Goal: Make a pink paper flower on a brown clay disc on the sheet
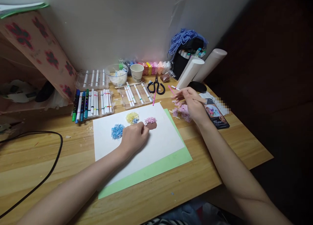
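My left hand (134,135) is closed in a fist and rests on a white sheet of paper (151,150); anything inside its fingers is hidden. Just past its knuckles is a brown oval patch (152,126) with pink crumbled bits (150,120) along its top edge. A blue crumbly circle (117,131) and a pale yellow one (132,117) lie on the same sheet. Over a small heap of pink shreds (181,112) hovers my right hand (192,106), fingers loosely bent and apart. A thin tan strip (201,101) shows beside it; whether the hand touches it, I cannot tell.
Green paper (146,176) lies under the white sheet. Behind stand marker trays (94,102), a clear bowl (117,75), a paper cup (137,72), black scissors (156,85) and wrapped coloured clay (154,67). A phone (217,115) lies right, white tubes (192,73) behind. A black cable (57,159) curves left.
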Tool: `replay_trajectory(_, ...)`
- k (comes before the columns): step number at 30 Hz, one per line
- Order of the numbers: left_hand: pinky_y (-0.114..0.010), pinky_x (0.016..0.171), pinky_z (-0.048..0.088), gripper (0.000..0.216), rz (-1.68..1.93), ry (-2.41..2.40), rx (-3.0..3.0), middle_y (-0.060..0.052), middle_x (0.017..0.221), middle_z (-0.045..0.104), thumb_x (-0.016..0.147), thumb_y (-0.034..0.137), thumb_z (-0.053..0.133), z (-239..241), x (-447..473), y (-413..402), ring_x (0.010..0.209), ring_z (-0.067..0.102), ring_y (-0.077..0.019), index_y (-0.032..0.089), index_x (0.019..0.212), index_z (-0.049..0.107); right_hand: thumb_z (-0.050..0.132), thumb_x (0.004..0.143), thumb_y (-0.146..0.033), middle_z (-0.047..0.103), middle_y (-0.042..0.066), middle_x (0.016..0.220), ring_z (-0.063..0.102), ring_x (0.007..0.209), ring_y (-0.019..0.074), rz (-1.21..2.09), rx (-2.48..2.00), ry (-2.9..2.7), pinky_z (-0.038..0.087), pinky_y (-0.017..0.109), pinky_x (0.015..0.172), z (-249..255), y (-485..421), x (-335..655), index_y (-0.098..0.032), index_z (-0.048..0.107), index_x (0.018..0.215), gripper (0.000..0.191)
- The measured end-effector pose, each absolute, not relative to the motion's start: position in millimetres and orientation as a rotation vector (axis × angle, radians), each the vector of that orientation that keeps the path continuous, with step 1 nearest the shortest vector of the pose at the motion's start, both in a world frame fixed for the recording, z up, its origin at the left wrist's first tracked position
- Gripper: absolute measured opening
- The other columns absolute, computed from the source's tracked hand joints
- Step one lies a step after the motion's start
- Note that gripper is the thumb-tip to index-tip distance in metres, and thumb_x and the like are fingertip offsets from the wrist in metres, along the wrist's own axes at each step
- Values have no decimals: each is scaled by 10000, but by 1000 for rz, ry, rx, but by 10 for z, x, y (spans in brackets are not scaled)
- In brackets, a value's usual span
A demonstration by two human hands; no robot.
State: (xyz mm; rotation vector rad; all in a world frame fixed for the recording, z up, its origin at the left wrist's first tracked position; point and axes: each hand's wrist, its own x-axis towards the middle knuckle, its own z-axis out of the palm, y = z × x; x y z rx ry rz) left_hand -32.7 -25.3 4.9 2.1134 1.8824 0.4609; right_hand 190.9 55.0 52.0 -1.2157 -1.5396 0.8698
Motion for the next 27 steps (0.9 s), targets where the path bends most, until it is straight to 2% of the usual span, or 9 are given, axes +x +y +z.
replay_trajectory(2, -270, 515, 208, 298, 527, 1858, 2126, -32, 537, 594, 828, 226, 416, 42, -332, -255, 508, 504, -152, 188, 553, 525, 410, 921, -513, 674, 61, 973, 646, 819, 180, 815, -1283, -1597, 500, 287, 630, 413, 545, 2123, -242, 564, 969, 315)
replay_trajectory(5, -258, 517, 231, 307, 641, 1725, 2211, -5, 492, 543, 823, 217, 415, 26, -337, -258, 470, 454, -126, 185, 525, 478, 504, 893, -412, 674, 86, 1020, 634, 962, 233, 674, -1371, -1934, 485, 363, 796, 277, 531, 2340, -215, 606, 861, 224)
replay_trajectory(7, -249, 515, 245, 312, 697, 1613, 2272, 11, 473, 515, 825, 216, 411, 16, -339, -261, 452, 425, -112, 183, 520, 468, 596, 835, -342, 683, 80, 969, 632, 961, 242, 609, -1346, -2118, 464, 373, 825, 230, 525, 2396, -207, 600, 778, 146)
replay_trajectory(12, -232, 510, 266, 295, 760, 1489, 2301, 31, 464, 500, 814, 189, 415, 11, -346, -264, 437, 397, -92, 177, 533, 501, 619, 789, -252, 662, 41, 827, 618, 777, 196, 611, -1346, -2242, 447, 324, 710, 187, 525, 2353, -207, 514, 685, 155)
replay_trajectory(17, -231, 517, 276, 288, 737, 1493, 2303, 27, 472, 514, 808, 187, 428, 18, -351, -264, 449, 412, -92, 175, 535, 519, 590, 779, -220, 649, 36, 793, 600, 751, 193, 642, -1327, -2185, 432, 324, 712, 172, 532, 2339, -203, 532, 703, 97)
replay_trajectory(21, -234, 521, 277, 291, 717, 1508, 2305, 22, 478, 522, 815, 192, 417, 27, -345, -262, 454, 421, -97, 178, 547, 527, 629, 763, -282, 645, 23, 775, 590, 697, 177, 728, -1364, -2033, 420, 304, 676, 192, 518, 2353, -200, 546, 707, 129)
replay_trajectory(27, -238, 516, 278, 265, 700, 1507, 2296, 20, 491, 536, 802, 183, 418, 32, -341, -263, 462, 441, -104, 182, 578, 560, 707, 711, -393, 551, -33, 690, 515, 605, 130, 937, -1390, -1840, 383, 268, 614, 169, 507, 2322, -207, 475, 709, 297)
